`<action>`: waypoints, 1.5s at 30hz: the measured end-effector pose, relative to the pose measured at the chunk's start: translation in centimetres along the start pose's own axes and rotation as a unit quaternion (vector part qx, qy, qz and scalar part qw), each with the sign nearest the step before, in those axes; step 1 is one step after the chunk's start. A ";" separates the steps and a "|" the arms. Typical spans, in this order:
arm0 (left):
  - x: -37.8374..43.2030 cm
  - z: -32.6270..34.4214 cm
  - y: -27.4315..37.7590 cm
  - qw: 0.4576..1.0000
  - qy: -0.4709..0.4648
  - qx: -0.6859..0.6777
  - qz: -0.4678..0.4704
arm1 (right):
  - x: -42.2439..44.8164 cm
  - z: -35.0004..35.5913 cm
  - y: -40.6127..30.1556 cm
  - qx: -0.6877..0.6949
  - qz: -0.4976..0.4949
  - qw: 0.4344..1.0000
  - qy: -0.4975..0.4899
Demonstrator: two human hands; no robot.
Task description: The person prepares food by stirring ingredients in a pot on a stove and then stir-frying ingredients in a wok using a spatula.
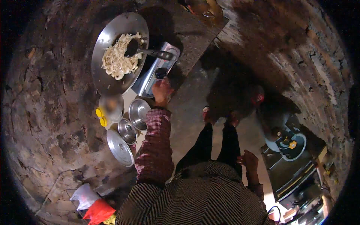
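My left hand [162,91], in a red checked sleeve, reaches to the front panel of a metal gas stove [146,85]. Its curled fingers meet the round black knob [161,73]; the fingertips are partly hidden. On the stove sits a wide steel wok [98,64] with pale sliced food [118,60] in it. A black ladle [131,47] rests in the food, and its handle [157,54] juts over the rim above the panel. Down by my right thigh hangs my right hand [250,161], loosely curled, with nothing visible in it.
Beside my left forearm stand a steel bowl [139,112], a smaller steel vessel [128,130], a flat metal lid [119,149] and yellow caps [99,112]. The stone counter [194,42] borders a rough wall [56,98]. At right, a blue-rimmed object [305,147] sits on a dark surface.
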State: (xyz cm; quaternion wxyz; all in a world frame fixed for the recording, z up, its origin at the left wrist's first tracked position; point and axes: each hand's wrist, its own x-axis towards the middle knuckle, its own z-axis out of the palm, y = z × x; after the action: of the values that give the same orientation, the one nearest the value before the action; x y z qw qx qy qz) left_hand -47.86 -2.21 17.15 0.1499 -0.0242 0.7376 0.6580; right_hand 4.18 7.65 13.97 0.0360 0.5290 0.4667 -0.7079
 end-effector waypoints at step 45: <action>7.6 -8.1 -3.0 0.985 -0.075 0.000 -0.156 | 0.6 1.4 15.4 -0.468 -0.072 0.880 0.024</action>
State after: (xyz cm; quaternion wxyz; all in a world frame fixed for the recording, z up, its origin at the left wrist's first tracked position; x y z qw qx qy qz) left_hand -55.94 -9.29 13.08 0.3057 -0.0894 0.7114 0.6265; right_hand 11.28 -1.72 3.96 0.2170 0.4319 0.7815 -0.3946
